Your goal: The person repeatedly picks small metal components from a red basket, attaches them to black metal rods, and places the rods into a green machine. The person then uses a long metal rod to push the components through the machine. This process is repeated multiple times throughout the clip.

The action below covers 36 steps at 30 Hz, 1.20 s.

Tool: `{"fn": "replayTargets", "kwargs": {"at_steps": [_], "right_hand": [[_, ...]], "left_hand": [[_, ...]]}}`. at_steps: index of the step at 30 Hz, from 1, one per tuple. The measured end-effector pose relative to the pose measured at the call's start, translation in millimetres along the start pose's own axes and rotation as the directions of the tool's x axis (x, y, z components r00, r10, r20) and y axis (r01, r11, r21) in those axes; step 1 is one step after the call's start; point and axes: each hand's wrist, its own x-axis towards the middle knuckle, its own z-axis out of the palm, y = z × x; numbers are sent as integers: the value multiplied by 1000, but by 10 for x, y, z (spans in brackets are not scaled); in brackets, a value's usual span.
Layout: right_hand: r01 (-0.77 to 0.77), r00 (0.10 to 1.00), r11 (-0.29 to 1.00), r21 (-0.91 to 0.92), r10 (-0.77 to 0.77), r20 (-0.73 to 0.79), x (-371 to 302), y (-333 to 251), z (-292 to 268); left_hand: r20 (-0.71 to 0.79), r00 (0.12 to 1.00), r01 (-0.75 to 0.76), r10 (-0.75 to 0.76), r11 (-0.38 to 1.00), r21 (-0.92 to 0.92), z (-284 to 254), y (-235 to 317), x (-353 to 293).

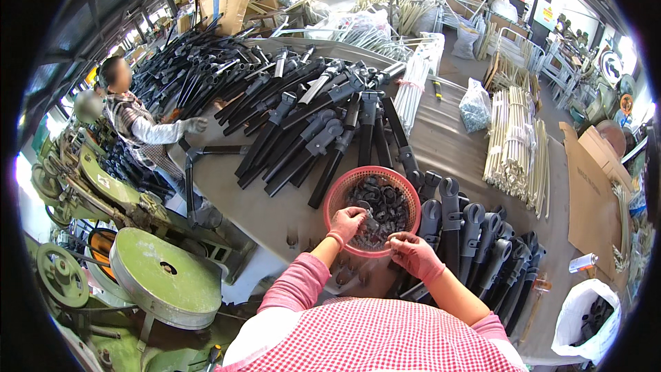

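A red plastic basket point(332, 201) stands on the table in front of me, filled with small dark grey plastic parts point(390, 208). My left hand point(347, 224) reaches over the basket's left side, its fingers closed on a small grey plastic part point(368, 223). At the near right rim is my right hand point(416, 256), with thumb and fingers pinched together. Whatever those fingertips hold, if anything, is too small to make out. Black tubes with grey joints point(451, 210) lie close to the right of the basket.
More black tubes point(310, 127) are heaped beyond the basket. Bundled pale rods point(513, 148) and a clear bag of small parts point(475, 105) lie to the right. A green machine point(165, 272) stands at left; a co-worker point(141, 124) is at the table's far left. A white sack point(585, 320) sits lower right.
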Motion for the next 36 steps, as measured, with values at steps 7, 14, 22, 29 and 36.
{"fn": "replayTargets", "kwargs": {"at_steps": [7,14,22,29,36], "right_hand": [[93,996,992,84,-92,-16,-66,-96,93],[126,992,989,73,-125,-16,-122,-105,135],[360,911,933,1,-351,-216,6,-140,354],[406,905,914,2,-402,-137,-14,-98,533],[572,798,723,-386,-599,62,-156,-215,630]], "left_hand": [[-49,986,125,-161,892,-434,-20,110,69],[174,980,180,-98,813,-554,14,267,-72],[369,911,-79,186,955,-286,437,726,-777],[230,904,-309,362,922,-235,597,861,-1037],[172,942,-198,287,894,-403,549,1027,-1117]]}}
